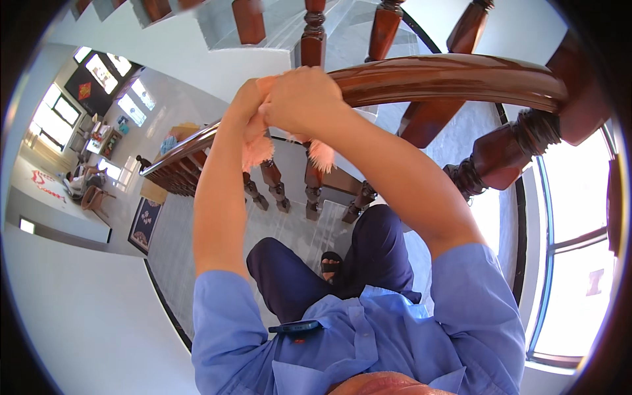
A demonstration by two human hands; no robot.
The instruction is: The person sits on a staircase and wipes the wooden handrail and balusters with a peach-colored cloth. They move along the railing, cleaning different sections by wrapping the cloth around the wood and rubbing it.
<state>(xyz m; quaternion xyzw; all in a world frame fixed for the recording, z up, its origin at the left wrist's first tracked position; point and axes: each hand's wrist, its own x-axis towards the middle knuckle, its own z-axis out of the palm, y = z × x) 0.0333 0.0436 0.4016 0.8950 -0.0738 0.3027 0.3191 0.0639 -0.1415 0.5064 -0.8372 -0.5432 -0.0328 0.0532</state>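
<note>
A fluffy peach-pink cloth is wrapped about the glossy brown wooden handrail, its shaggy ends hanging below. My left hand is closed on the cloth at the rail's left stretch. Right beside it, my right hand grips the cloth from above, knuckles up, with its fingertips mostly hidden. The two hands are close together and seem to touch. Turned dark-wood balusters stand along the rail.
Grey stone stairs rise beyond the rail. At the right are a thick newel post and a bright window. Lower left lies a patterned mat. A person sits on a chair in the room beyond.
</note>
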